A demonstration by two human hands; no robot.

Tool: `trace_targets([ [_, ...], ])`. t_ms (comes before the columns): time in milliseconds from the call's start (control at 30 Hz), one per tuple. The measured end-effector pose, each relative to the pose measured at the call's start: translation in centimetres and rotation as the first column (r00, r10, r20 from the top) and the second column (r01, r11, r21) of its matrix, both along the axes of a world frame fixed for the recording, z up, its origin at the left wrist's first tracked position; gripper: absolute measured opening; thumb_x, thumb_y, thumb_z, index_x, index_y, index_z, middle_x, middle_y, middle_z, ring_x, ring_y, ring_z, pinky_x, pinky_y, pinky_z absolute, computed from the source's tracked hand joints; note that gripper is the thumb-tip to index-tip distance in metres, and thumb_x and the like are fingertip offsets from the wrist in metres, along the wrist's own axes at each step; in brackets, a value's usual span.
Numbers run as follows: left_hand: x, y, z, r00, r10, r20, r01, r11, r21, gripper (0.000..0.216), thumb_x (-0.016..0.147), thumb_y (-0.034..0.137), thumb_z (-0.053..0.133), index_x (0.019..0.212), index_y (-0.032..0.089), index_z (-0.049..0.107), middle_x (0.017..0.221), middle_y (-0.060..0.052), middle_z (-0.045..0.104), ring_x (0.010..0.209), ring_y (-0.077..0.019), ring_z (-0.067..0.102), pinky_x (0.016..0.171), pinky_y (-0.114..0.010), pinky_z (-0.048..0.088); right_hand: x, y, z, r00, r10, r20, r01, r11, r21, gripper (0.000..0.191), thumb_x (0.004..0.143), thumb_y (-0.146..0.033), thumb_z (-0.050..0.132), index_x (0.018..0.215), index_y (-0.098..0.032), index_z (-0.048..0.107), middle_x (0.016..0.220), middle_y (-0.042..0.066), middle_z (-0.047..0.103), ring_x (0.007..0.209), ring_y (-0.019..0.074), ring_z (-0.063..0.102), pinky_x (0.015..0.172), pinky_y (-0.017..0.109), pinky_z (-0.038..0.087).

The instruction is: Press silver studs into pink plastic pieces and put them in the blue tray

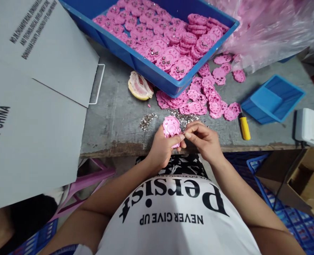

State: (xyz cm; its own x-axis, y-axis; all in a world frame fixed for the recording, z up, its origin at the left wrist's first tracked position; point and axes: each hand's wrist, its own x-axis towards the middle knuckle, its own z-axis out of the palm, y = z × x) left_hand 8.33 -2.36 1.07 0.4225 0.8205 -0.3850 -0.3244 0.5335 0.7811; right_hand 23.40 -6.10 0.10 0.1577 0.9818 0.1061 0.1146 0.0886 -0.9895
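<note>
My left hand (pixel 162 146) is closed around a pink plastic plate (pixel 172 126) with holes and moulded shapes, held at the table's front edge. Beside it, my right hand (pixel 203 139) pinches with thumb and forefinger close to the plate's lower edge and the left thumb; whatever is between those fingertips is too small to make out. Just beyond the hands lie a small pile of shiny metal pieces (pixel 147 121) and a wider scatter of them (pixel 186 117). Loose pink plastic parts (pixel 193 107) lie overlapping behind that scatter.
A large blue bin (pixel 143 72) holds many pink parts with metal pieces on them. A cut fruit (pixel 141 86), a yellow-handled screwdriver (pixel 244 128), a small blue tray (pixel 272 99) and a white box-shaped device (pixel 309 126) are on the table (pixel 106 120). A grey carton (pixel 40 92) stands left.
</note>
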Motion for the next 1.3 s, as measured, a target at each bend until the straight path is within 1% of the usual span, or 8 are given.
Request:
trace_targets([
  [100,0.2,-0.1,-0.2,0.990,0.099,-0.098,-0.088,0.990,0.114,0.044,0.068,0.017,0.081,0.099,0.020,0.050,0.077,0.003,0.066,0.052,-0.0098,0.060,0.045,-0.023,0.040,-0.1,0.0,0.4,0.994,-0.031,-0.109,0.018,0.993,-0.119,0.026,0.082,-0.050,0.079,0.086,-0.025,0.072,0.081,0.001,0.067,0.073,0.0175,0.060,0.070,0.033,0.049],
  [233,0.2,-0.2,-0.6,0.980,0.123,-0.156,-0.092,0.977,0.191,0.044,0.068,0.014,0.079,0.100,0.020,0.051,0.078,0.002,0.067,0.051,-0.0102,0.060,0.045,-0.024,0.040,0.2,0.1,1.1,0.998,0.041,-0.041,-0.050,0.973,-0.227,0.037,0.079,-0.055,0.081,0.075,-0.021,0.067,0.069,0.000,0.065,0.064,0.0152,0.055,0.062,0.030,0.043],
  [400,0.2,-0.3,-0.8,0.996,0.086,0.012,-0.087,0.979,0.185,0.037,0.079,0.032,0.078,0.104,0.019,0.054,0.086,-0.003,0.070,0.065,-0.0148,0.067,0.054,-0.026,0.048,0.5,0.0,1.1,1.000,-0.008,0.010,0.010,0.973,-0.231,0.039,0.080,-0.056,0.079,0.072,-0.021,0.065,0.062,-0.002,0.058,0.059,0.0133,0.048,0.058,0.029,0.039],
  [533,-0.1,-0.3,-0.5,0.959,0.015,0.282,-0.037,0.997,0.074,0.046,0.092,0.046,0.065,0.129,0.020,0.056,0.118,-0.012,0.072,0.115,-0.0284,0.068,0.091,-0.041,0.056,0.1,-0.2,0.6,0.985,-0.127,-0.119,0.116,0.989,-0.096,0.031,0.082,-0.049,0.079,0.073,-0.022,0.068,0.092,0.004,0.067,0.088,0.0209,0.064,0.084,0.038,0.052],
  [633,-0.4,-0.4,-0.4,0.933,-0.043,0.356,0.015,0.996,0.083,0.057,0.090,0.038,0.071,0.142,0.027,0.052,0.133,-0.010,0.068,0.137,-0.0299,0.057,0.113,-0.048,0.045,-0.4,-0.5,0.4,0.975,-0.204,-0.090,0.203,0.979,-0.022,0.022,0.084,-0.042,0.080,0.075,-0.023,0.071,0.122,0.007,0.065,0.122,0.0281,0.060,0.110,0.050,0.043],
  [733,-0.6,-0.6,-0.4,0.919,-0.076,0.386,0.032,0.992,0.120,0.073,0.082,0.030,0.080,0.147,0.035,0.049,0.141,-0.006,0.063,0.144,-0.0295,0.049,0.121,-0.050,0.038,-1.2,-1.0,0.3,0.967,-0.239,-0.090,0.241,0.971,0.007,0.018,0.086,-0.036,0.078,0.076,-0.024,0.070,0.132,0.006,0.063,0.132,0.0285,0.055,0.119,0.054,0.034],
  [1000,-0.4,-0.8,-0.9,0.934,-0.041,0.354,-0.010,0.990,0.140,0.062,0.069,0.024,0.089,0.125,0.033,0.064,0.135,-0.004,0.064,0.138,-0.0278,0.053,0.120,-0.048,0.040,-2.5,-1.3,0.5,0.975,-0.186,-0.124,0.189,0.982,0.011,0.019,0.089,-0.030,0.073,0.072,-0.023,0.067,0.125,0.004,0.068,0.127,0.0259,0.058,0.116,0.052,0.037],
  [1300,-0.4,-0.9,-1.4,0.923,-0.071,0.377,-0.021,0.972,0.235,0.055,0.071,0.013,0.085,0.118,0.033,0.067,0.132,-0.001,0.062,0.129,-0.0212,0.057,0.117,-0.042,0.042,-2.6,-1.2,0.1,0.970,-0.197,-0.144,0.198,0.980,-0.001,0.017,0.088,-0.029,0.072,0.073,-0.024,0.066,0.125,0.004,0.067,0.124,0.0258,0.058,0.113,0.051,0.038],
])
